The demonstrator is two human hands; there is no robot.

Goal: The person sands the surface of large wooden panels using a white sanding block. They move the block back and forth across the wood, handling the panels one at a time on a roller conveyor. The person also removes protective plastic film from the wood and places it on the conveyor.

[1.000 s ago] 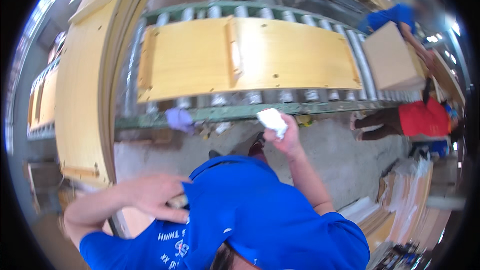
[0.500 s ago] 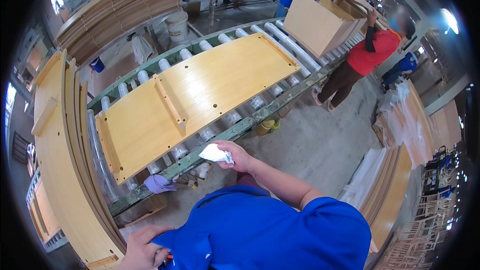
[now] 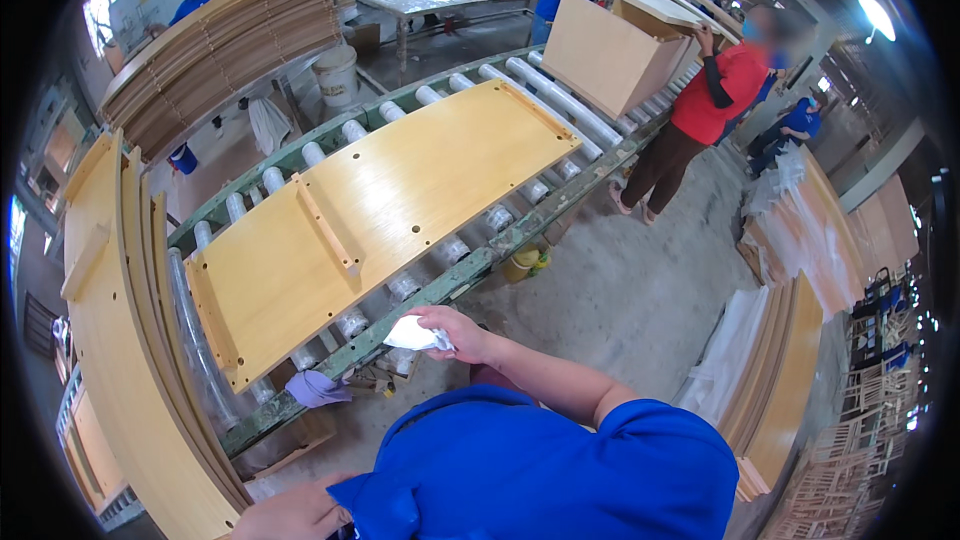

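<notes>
My right hand (image 3: pixel 452 330) is closed on a crumpled white cloth (image 3: pixel 415 333), held in front of my body beside the near rail of the roller conveyor (image 3: pixel 440 287). A yellowish wooden panel (image 3: pixel 400 195) lies on the rollers, with a wooden strip (image 3: pixel 325 225) across its middle, strips along both ends and several holes. Low on the left, my left hand (image 3: pixel 290 512) is against the blue fabric of my shirt (image 3: pixel 385 505). Its fingers are hidden by that fabric and the picture's edge, so their state is unclear.
Stacked panels (image 3: pixel 105 310) stand close on the left. A purple cloth (image 3: pixel 315 389) hangs on the near rail. Farther along, two people handle a board above a wooden box (image 3: pixel 610 55). More panels (image 3: pixel 775 370) lean at the right; a white bucket (image 3: pixel 335 75) stands beyond the conveyor.
My view has shifted slightly. My left hand's fingers, visible before, are now behind the blue fabric. My right hand still grips the white cloth. The co-workers' board sits differently above the box.
</notes>
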